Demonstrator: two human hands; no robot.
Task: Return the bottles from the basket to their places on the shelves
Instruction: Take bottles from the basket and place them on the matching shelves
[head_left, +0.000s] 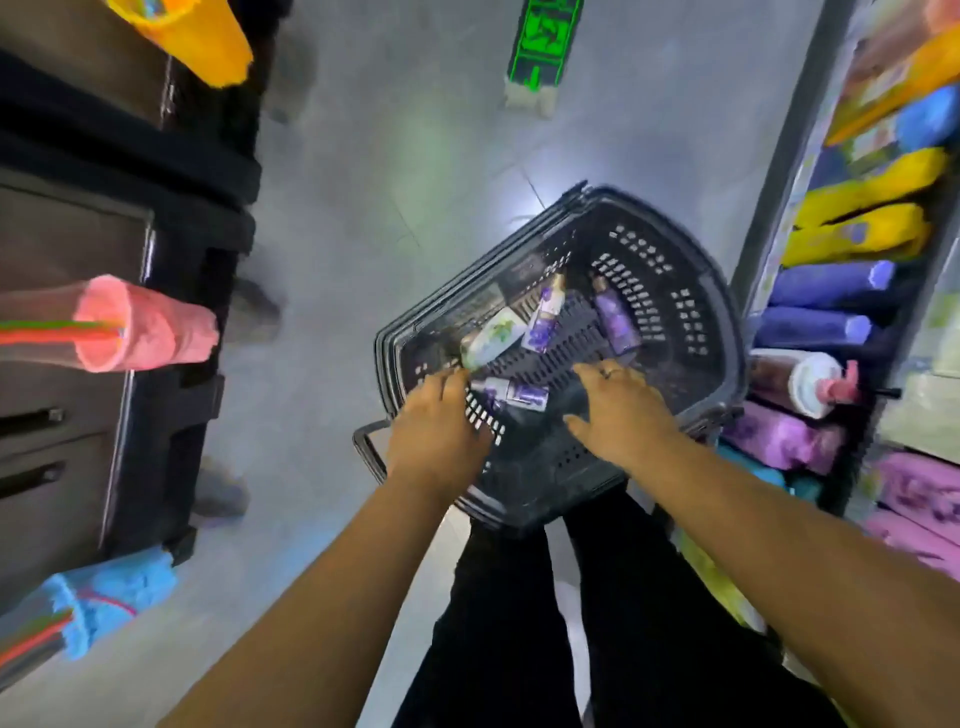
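Cool overhead light, fairly bright. Pale glare patch on floor (524, 215) beside basket (727, 322). Soft shadows only. Motion blur throughout, heaviest on shelves (779, 171) at right. Strong wide-angle bending toward edges; smeared colours at left.

A pale grey tiled floor (363, 208) runs up the aisle, with a bright patch of reflected light (522, 217) on it. A dark cabinet (67, 249) with drawer handles stands at left. A green marking (543, 36), perhaps a floor sign, lies farther up.
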